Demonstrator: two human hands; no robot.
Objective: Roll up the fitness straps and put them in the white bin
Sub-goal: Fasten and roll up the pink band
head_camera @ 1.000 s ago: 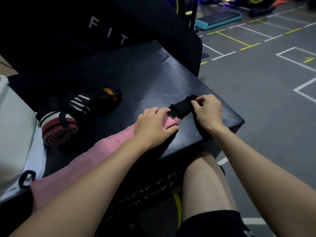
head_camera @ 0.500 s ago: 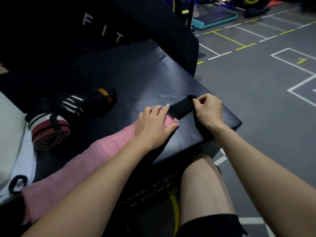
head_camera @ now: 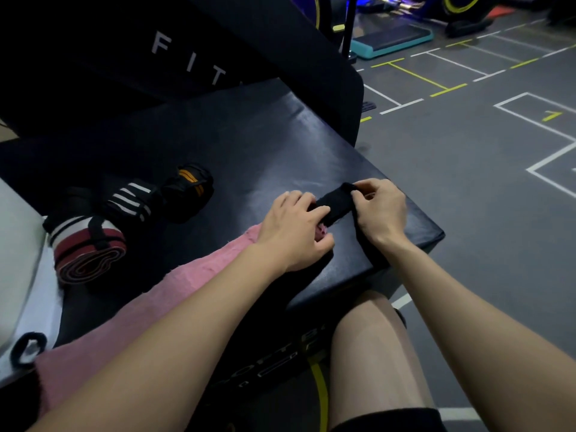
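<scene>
Gym flooring is showing beyond the black padded surface (head_camera: 280,145). From the white bin (head_camera: 15,260) at far left, past three rolled straps (head_camera: 90,254), the pink strap (head_camera: 174,294) is lying flat: soft, light, floppy. The left hand (head_camera: 293,232) is now curling over its end; the right hand (head_camera: 380,210) is pinching the black tab (head_camera: 335,201), best held there.

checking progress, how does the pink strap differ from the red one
The pink strap lies stretched out flat on the box; the red strap is rolled into a tight coil. The left hand and right hand hold the pink strap's black end; nothing touches the red strap. Both rest on the box.
</scene>
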